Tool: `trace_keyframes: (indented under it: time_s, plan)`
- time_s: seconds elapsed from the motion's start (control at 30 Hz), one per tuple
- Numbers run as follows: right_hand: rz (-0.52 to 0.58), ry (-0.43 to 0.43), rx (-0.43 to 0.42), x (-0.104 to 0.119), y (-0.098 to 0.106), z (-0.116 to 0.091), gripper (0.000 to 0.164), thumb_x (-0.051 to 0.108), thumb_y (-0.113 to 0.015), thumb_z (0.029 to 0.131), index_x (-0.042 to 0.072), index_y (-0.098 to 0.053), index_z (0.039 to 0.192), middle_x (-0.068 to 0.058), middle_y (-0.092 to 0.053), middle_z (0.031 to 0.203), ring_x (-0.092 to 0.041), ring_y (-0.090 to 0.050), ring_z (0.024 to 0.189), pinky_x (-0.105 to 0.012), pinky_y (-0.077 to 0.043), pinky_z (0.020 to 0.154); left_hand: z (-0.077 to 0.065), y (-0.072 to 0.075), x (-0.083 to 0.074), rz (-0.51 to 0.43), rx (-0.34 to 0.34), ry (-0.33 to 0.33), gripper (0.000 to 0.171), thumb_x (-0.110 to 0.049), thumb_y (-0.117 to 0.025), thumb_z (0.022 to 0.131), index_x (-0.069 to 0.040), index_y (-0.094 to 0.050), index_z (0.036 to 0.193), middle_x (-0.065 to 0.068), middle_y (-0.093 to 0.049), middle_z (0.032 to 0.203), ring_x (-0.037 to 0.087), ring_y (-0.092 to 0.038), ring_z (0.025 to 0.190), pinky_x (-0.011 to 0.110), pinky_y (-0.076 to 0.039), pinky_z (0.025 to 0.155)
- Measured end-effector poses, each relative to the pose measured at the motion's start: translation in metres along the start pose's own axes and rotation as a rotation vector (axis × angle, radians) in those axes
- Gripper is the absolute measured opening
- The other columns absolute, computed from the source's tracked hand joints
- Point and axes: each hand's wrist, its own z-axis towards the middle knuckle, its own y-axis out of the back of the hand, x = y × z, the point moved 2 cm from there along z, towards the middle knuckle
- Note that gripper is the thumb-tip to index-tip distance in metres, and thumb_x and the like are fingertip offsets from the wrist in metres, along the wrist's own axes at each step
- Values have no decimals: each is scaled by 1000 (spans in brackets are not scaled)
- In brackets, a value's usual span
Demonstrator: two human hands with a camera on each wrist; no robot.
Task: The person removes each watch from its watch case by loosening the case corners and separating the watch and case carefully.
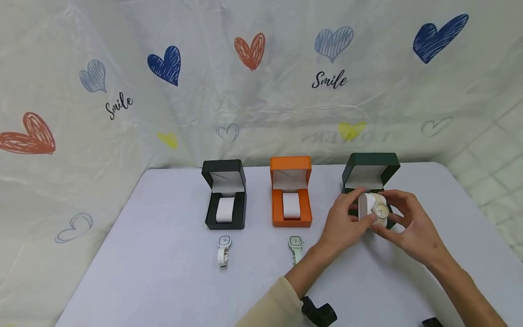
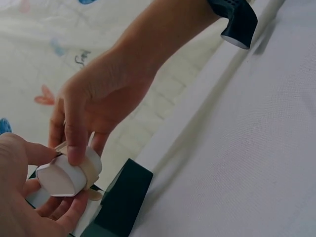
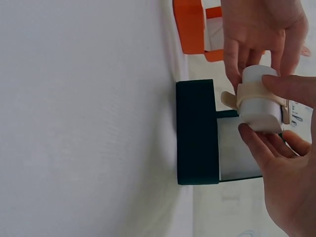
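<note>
Over the green watch box [image 1: 371,160] at the right, both hands hold a white watch cushion [image 1: 362,208] with a cream-strapped watch [image 1: 381,210] around it. My left hand [image 1: 343,222] grips the cushion's left end between thumb and fingers. On the other side, my right hand [image 1: 414,229] pinches the cushion and watch, thumb low and fingers at the top. The right wrist view shows the cream strap [image 3: 254,92] wrapped round the cushion, one strap end sticking out. The green box's lid stands open, and the hands hide most of its base.
A black watch box [image 1: 210,218] and an orange watch box [image 1: 278,218] stand open to the left, each with a white cushion inside. In front of them lie a white watch [image 1: 223,250] and a pale green watch [image 1: 295,245], the latter partly behind the left forearm.
</note>
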Motion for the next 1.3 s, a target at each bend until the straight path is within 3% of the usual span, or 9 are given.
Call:
trace_keyframes:
  time_s: [0.17,0.37,0.53,0.73,1.3]
  plan:
    - [-13,-11,-14,1,-3,-7,89,-24,-82,68,-5,-42,145,21,-49,143,14,-49,130,0,-45,94,-1,2,4,-10,16,13,58,-16,-81,91,-27,-60,145,-3,-64,122,-7,-56,99,11,-55,83]
    - [36,2,-26,1,-3,-12,86,-27,-80,68,-5,-46,145,11,-53,147,8,-53,130,-3,-49,92,-2,4,9,-120,6,30,56,-11,-83,88,-25,-64,138,-1,-70,117,-5,-62,96,12,-56,79]
    - [51,24,-37,3,-4,-12,87,-29,-79,67,-5,-48,146,4,-54,149,5,-55,132,-4,-51,90,-2,6,7,-159,-6,34,54,-9,-84,87,-25,-67,135,-3,-71,114,-4,-63,93,14,-57,74]
    - [98,48,-35,4,-5,-11,86,-32,-75,67,-8,-48,145,-2,-55,151,1,-61,126,-8,-55,83,-2,9,4,-135,-30,36,52,-8,-84,86,-25,-69,134,-4,-74,113,-5,-62,91,15,-55,70]
    - [62,40,-22,2,-9,-13,84,-30,-76,68,-6,-50,144,4,-56,151,4,-61,124,-7,-54,83,-2,11,6,-106,-35,50,52,-8,-83,86,-25,-70,134,-4,-76,117,-6,-61,92,14,-53,73]
